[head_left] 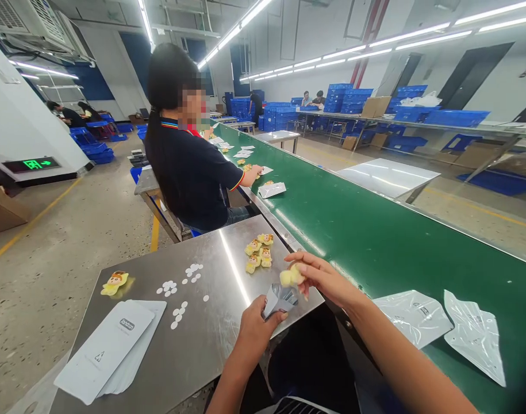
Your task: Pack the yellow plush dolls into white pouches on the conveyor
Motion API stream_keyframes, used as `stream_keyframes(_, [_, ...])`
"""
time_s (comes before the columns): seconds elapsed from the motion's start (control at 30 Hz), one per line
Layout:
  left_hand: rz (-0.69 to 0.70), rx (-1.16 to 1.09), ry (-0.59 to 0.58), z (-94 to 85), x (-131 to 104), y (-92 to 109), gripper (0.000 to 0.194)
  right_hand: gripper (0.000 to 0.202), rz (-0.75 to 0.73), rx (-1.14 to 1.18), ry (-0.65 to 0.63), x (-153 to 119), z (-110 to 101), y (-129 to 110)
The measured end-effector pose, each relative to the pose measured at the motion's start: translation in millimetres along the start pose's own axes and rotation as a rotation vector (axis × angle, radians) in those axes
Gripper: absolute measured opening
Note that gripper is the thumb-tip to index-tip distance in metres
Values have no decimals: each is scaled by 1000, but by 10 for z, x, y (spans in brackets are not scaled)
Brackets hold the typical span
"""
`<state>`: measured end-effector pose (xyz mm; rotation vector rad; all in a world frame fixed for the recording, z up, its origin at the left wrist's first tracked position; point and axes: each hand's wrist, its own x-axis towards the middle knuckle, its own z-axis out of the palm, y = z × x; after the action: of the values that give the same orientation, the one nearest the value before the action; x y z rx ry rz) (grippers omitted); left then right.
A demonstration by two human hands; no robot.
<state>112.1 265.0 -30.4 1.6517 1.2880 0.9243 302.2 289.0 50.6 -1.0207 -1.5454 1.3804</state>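
Note:
My left hand point(256, 325) grips a small silvery-white pouch point(279, 300), its mouth spread wide and facing up, near the table's right corner. Just above that mouth, my right hand point(321, 276) pinches a yellow figure point(291, 276) between thumb and fingers; its face is turned away from me. Beyond them, several yellow doll-like figures point(259, 253) with brown tops lie grouped on the metal table point(194, 333). One more yellow figure point(115, 283) rests at the table's left edge. Several small white discs point(170, 287) are scattered between.
A stack of flat white pouches point(111, 351) lies front left. On the green conveyor belt point(375, 236) at my right are two white pouches point(418, 316). A co-worker point(194, 167) sits ahead, one hand over the belt. Blue crates point(280, 115) stand farther back.

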Motion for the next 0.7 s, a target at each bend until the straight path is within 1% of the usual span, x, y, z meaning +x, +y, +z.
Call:
stream_keyframes(0.07, [3, 30, 13, 67, 17, 23, 13, 35, -33, -257, 84, -93, 93, -72])
stream_keyframes(0.13, [18, 23, 13, 118, 17, 31, 14, 29, -100, -581, 180, -159, 183, -70])
stream_keyframes(0.17, [32, 1, 4, 133, 14, 35, 15, 27, -158, -718, 205, -190, 221, -56])
stream_keyframes(0.23, [65, -71, -17, 145, 5, 51, 20, 22, -305, -906, 182, -259, 277, -31])
stream_keyframes(0.3, [89, -140, -18, 147, -10, 83, 24, 23, -431, -1021, 125, -341, 310, -24])
stream_keyframes(0.33, [100, -162, -15, 152, -21, 106, 24, 25, -462, -1069, 99, -380, 322, -25])
stream_keyframes(0.43, [149, -143, -39, 193, -77, 209, 23, 32, -454, -1132, 42, -443, 348, -14])
stream_keyframes(0.5, [180, -106, -111, 201, -130, 281, 25, 33, -402, -1064, -36, -424, 327, 14])
stream_keyframes(0.53, [195, -96, -158, 174, -156, 300, 30, 32, -360, -1004, -81, -403, 285, 31])
stream_keyframes(0.57, [204, -87, -195, 114, -179, 297, 41, 31, -312, -944, -104, -382, 209, 49])
stream_keyframes(0.6, [205, -75, -205, 13, -197, 262, 56, 34, -262, -902, -77, -362, 92, 67])
stream_keyframes(0.63, [190, -48, -174, -132, -212, 188, 69, 39, -202, -884, 1, -345, -75, 87])
stream_keyframes(0.67, [155, 7, -94, -319, -230, 73, 75, 45, -153, -890, 128, -328, -293, 110])
stream_keyframes(0.7, [100, 94, 35, -542, -255, -83, 74, 47, -101, -923, 316, -307, -561, 141])
